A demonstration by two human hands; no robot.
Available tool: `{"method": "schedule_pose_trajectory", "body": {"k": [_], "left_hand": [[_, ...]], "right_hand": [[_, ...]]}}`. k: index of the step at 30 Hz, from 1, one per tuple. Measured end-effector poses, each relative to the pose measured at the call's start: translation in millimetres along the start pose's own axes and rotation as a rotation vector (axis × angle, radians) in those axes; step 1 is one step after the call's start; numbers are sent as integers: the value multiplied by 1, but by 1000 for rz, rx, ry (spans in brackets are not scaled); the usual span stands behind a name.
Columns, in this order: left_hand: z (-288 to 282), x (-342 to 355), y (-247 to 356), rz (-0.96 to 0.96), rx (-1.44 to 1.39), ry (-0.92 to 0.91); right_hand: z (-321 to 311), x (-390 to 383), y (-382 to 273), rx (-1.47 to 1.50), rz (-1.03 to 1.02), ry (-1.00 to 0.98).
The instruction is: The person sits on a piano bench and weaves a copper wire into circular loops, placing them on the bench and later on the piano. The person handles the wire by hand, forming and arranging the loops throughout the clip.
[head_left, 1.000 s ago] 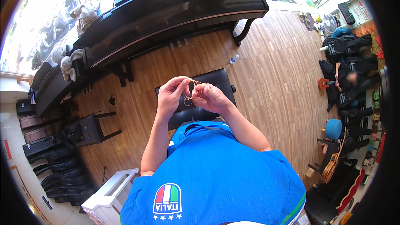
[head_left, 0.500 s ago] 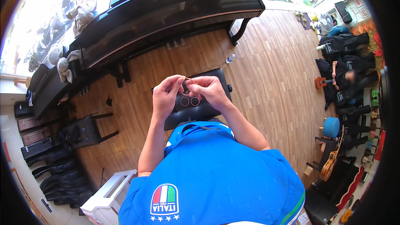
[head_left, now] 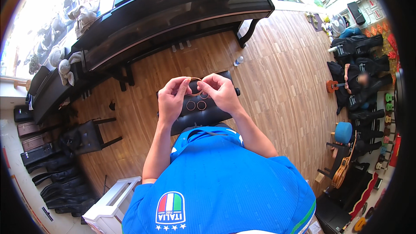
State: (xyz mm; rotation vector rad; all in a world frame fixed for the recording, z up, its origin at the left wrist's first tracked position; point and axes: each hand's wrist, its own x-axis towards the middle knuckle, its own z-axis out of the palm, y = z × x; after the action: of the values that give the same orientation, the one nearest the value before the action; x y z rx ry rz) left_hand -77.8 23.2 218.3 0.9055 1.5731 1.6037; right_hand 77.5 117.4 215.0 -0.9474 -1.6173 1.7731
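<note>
Between my two hands I hold up a thin copper-coloured wire ring, perhaps a coiled string [head_left: 196,78]. My left hand [head_left: 171,100] pinches one side of it between thumb and fingers. The opposite side is pinched by my right hand [head_left: 222,96]. Below lies a black padded bench [head_left: 180,125], and on its seat two similar small rings, a left ring [head_left: 191,110] and a right ring [head_left: 202,110], rest side by side. Another ring shape shows just under my right fingers, partly hidden. Both my forearms come up past a blue shirt.
A black upright piano [head_left: 186,13] stands ahead on the wooden floor [head_left: 281,82]. A plastic bottle [head_left: 238,61] stands right of the bench. On the right a person [head_left: 356,80] sits with a ukulele [head_left: 333,86], near a blue stool [head_left: 343,132]. Instrument cases [head_left: 37,154] line the left.
My hands have drawn slightly apart, and the held ring is spread wider and rounder between them. The rings on the bench stay in place.
</note>
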Motion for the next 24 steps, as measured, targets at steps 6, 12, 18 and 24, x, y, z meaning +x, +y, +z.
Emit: {"method": "schedule_pose_trajectory", "body": {"k": [6,12,18,24], "left_hand": [[-6,0,2,-33,-25,-49],[-16,0,9,-216,-53,-123],[-28,5,6,-113,384,-114],[-2,-1,-10,-279,-477,-16]], "right_hand": [[-16,1,-11,189,101,-200],[-20,8,6,380,99,-26],[-16,7,4,478,152,-58],[-3,6,3,514,151,-40]]}}
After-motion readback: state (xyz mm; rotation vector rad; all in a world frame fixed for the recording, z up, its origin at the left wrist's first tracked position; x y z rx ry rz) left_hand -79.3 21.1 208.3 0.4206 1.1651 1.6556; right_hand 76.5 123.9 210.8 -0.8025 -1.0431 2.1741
